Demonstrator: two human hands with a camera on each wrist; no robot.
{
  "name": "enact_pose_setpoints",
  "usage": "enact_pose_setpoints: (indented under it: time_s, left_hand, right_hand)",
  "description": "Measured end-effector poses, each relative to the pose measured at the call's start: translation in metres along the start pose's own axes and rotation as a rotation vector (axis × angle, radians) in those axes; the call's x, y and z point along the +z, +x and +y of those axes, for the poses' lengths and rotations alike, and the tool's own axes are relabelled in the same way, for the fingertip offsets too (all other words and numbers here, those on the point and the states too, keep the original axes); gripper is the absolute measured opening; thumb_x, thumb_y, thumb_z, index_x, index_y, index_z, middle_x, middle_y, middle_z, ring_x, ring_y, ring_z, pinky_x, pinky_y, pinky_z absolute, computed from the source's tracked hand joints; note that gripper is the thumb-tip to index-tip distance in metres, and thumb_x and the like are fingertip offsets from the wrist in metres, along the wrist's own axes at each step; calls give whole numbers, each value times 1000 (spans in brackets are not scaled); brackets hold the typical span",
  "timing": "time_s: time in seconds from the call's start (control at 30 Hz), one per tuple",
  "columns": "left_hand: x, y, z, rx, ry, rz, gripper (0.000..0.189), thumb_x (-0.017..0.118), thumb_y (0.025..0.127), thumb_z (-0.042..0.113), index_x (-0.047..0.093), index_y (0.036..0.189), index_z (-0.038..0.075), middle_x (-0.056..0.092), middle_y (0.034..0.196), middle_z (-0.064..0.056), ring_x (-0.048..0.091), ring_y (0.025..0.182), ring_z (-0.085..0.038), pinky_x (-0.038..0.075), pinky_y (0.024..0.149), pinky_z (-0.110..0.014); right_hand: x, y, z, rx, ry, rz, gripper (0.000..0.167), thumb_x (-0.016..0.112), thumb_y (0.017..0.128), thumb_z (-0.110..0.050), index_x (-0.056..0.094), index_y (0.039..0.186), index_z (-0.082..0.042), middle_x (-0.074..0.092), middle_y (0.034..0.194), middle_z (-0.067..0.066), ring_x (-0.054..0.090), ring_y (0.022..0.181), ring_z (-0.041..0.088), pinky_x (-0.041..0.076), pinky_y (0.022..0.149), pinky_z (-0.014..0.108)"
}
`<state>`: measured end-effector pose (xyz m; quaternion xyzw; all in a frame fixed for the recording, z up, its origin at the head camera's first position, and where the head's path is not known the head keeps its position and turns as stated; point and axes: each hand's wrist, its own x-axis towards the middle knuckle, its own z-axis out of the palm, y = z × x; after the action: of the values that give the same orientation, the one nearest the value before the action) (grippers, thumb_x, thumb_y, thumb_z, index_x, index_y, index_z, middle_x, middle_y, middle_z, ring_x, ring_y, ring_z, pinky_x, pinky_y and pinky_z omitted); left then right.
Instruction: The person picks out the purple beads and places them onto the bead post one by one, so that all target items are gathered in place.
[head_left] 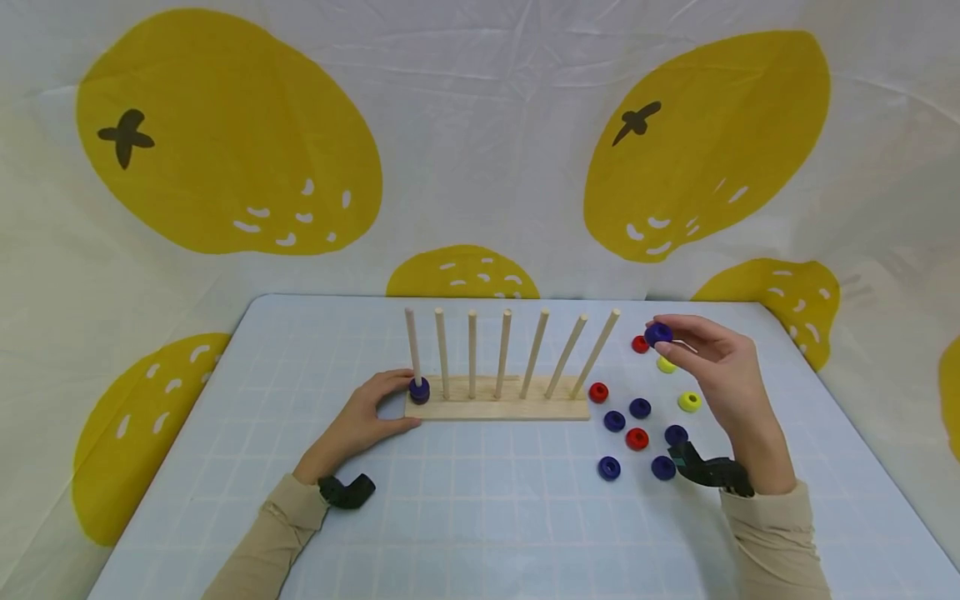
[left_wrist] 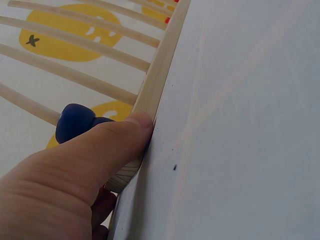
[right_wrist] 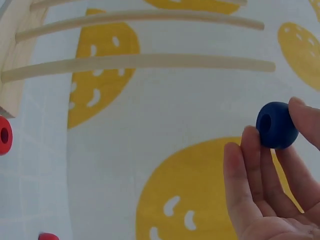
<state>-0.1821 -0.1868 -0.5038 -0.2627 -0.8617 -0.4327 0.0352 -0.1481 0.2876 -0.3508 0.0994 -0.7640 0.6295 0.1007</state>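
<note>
A wooden peg rack (head_left: pixel 495 408) with several upright pegs stands on the table. My left hand (head_left: pixel 372 408) grips the rack's left end, thumb (left_wrist: pixel 132 130) on its front edge and fingers behind. Two blue beads (left_wrist: pixel 75 122) appear stacked at the bottom of the leftmost peg (head_left: pixel 412 346). To the right of the rack, my right hand (head_left: pixel 708 350) pinches a blue bead (right_wrist: pixel 276 125) in the air between thumb and fingers. Its hole shows in the right wrist view, facing toward the pegs. The other pegs bear no beads.
Loose beads lie right of the rack: several blue ones (head_left: pixel 614 421), red ones (head_left: pixel 637 439) and yellow ones (head_left: pixel 690 402). One red bead (head_left: pixel 598 392) sits close to the rack's right end. Behind the table (head_left: pixel 450 517) hangs a cloth (head_left: pixel 480 150) printed with yellow fruit.
</note>
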Motion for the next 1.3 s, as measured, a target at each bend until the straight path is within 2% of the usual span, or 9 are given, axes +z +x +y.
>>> enact_pose_setpoints:
  time_s: [0.27, 0.57, 0.8, 0.97, 1.3]
  left_hand:
    - [0, 0, 2, -12, -11, -5, 60, 87, 78, 22, 63, 131, 8, 54, 142, -8, 46, 133, -29, 37, 111, -51]
    - [1, 0, 0, -1, -4, 0, 61, 87, 77, 21, 62, 131, 7, 54, 142, -8, 47, 133, -29, 37, 111, -49]
    - [1, 1, -2, 4, -5, -2, 61, 87, 77, 21, 63, 131, 7, 54, 142, -7, 47, 133, -28, 37, 111, -49]
    - [1, 1, -2, 10, -5, 1, 61, 88, 77, 21, 63, 131, 7, 54, 142, -8, 47, 133, -29, 38, 111, -49]
    - [1, 1, -3, 16, -9, -1, 61, 88, 77, 22, 63, 130, 8, 54, 142, -7, 47, 133, -28, 38, 111, -48]
  right_hand:
    - [9, -5, -11, -31, 44, 31, 34, 69, 92, -1, 63, 125, 6, 69, 114, 5, 63, 105, 16, 53, 87, 17]
    - [20, -11, -26, -37, 30, 71, 34, 70, 91, -1, 64, 124, 4, 68, 114, 6, 64, 103, 16, 55, 83, 18]
    - [28, -14, -34, -68, 67, 41, 34, 68, 91, 3, 62, 125, 6, 66, 117, 10, 66, 103, 18, 55, 86, 21]
    - [32, -15, -38, -84, 44, 19, 36, 65, 93, 2, 61, 129, 4, 66, 122, 10, 67, 104, 19, 53, 89, 22]
    - [36, -21, -46, -103, 45, 33, 38, 65, 92, 4, 60, 130, 6, 65, 123, 12, 64, 106, 23, 53, 90, 24]
